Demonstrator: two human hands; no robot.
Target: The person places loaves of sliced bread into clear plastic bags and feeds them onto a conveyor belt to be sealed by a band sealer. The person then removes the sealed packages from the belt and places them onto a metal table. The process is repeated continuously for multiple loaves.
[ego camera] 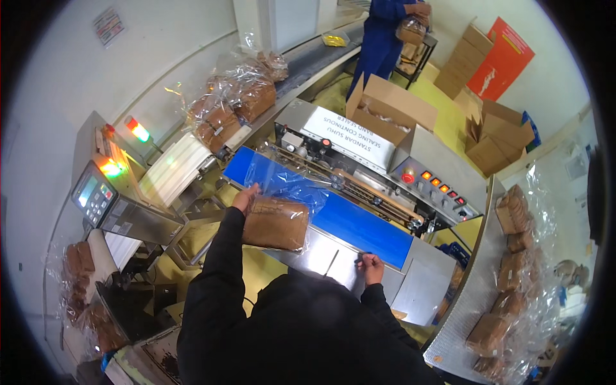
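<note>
A loaf of brown bread in a clear plastic bag [275,224] lies at the near edge of the blue conveyor belt [368,230], its loose bag mouth spread over the belt toward the sealing machine. My left hand [247,198] grips the bag at the loaf's far left corner. To the right, my right hand [371,268] is at the steel ledge near the belt's edge, fingers bent together; whether something small is between them is unclear. The continuous band sealer [380,144], with lit orange switches and a red button, runs along the belt's far side.
Bagged loaves [236,103] crowd the far-left conveyor; others stand on a metal table [450,332] at right and at lower left. A control unit with a display [96,195] is at left. An open cardboard box [399,103] and a co-worker in blue [382,43] are beyond the sealer.
</note>
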